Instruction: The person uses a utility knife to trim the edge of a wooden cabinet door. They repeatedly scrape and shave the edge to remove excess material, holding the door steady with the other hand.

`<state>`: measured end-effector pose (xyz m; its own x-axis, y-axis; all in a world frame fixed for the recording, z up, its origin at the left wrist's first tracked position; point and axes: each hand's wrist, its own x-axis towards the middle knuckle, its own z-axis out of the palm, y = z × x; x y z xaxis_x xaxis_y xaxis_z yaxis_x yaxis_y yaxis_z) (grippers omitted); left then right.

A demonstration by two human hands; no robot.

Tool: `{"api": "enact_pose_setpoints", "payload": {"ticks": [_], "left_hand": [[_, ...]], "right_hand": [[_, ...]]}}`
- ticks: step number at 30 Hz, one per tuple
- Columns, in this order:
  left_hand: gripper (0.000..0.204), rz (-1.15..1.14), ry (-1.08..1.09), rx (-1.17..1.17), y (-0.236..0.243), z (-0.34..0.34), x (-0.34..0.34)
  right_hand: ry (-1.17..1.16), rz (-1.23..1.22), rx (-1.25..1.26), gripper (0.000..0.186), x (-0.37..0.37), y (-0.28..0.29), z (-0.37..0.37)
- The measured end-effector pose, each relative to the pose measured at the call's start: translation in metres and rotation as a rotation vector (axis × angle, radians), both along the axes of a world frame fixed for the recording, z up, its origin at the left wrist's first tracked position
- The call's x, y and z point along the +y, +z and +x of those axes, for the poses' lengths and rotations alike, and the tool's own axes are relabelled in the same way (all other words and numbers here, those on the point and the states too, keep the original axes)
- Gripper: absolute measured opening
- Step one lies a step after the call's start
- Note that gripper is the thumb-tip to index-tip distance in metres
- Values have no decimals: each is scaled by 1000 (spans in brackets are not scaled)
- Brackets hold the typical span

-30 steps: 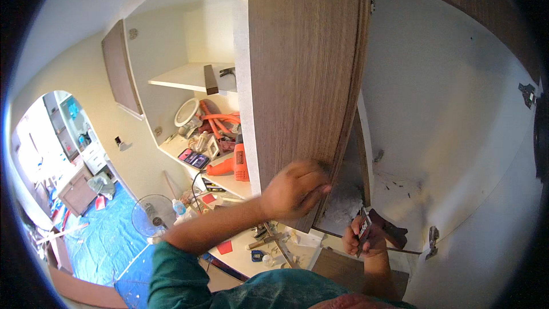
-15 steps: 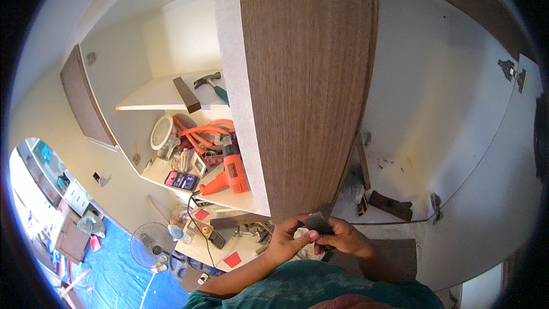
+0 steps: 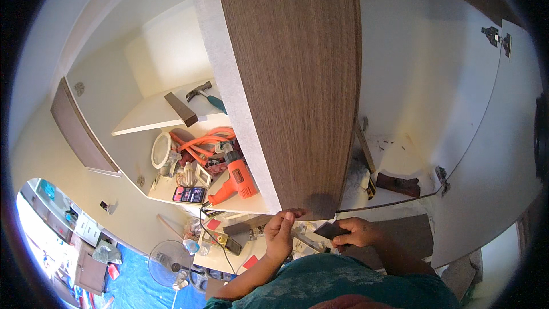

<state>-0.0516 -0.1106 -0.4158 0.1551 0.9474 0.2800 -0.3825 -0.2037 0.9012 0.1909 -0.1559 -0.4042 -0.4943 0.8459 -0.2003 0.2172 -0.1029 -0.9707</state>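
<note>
A tall brown wood-grain panel (image 3: 289, 80) with a pale strip along its left side spans the middle. At its lower edge, my left hand (image 3: 280, 234) is closed, thumb and fingers gripping that edge. Just right and below, my right hand (image 3: 357, 232) grips a dark flat rectangular piece (image 3: 329, 230), held below the panel. Behind it are the open white cabinet on the right (image 3: 412, 80), with metal hinges (image 3: 493, 37), and a dark wood offcut (image 3: 397, 185) on its bottom.
The left cabinet's shelf (image 3: 143, 111) holds a hammer (image 3: 211, 100) and wood block (image 3: 180, 109). Below are an orange heat gun (image 3: 237, 177), hoses (image 3: 209, 137), a phone (image 3: 189, 194). A cluttered counter (image 3: 254, 257), clear fan (image 3: 168, 263) and blue floor sheet (image 3: 126, 283) lie lower down.
Half a second ago both hands met around the dark piece; now my left hand has moved up and left to the panel's edge, while my right keeps the piece. The view has shifted.
</note>
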Motion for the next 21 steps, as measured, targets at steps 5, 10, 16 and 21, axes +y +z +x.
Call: {"api": "enact_pose_setpoints", "payload": {"ticks": [5, 10, 16, 21], "left_hand": [[31, -12, -183, 147, -35, -9, 0], [11, 160, -138, 525, -30, -12, 1], [27, 301, -351, 608, -37, -20, -4], [21, 266, -406, 632, -38, -19, -7]], "right_hand": [[-99, -42, 32, 34, -9, -20, 12], [-360, 111, 136, 21, -13, -25, 13], [-502, 503, 359, 24, 16, 57, 23], [-689, 1019, 456, 56, 41, 176, 37]]}}
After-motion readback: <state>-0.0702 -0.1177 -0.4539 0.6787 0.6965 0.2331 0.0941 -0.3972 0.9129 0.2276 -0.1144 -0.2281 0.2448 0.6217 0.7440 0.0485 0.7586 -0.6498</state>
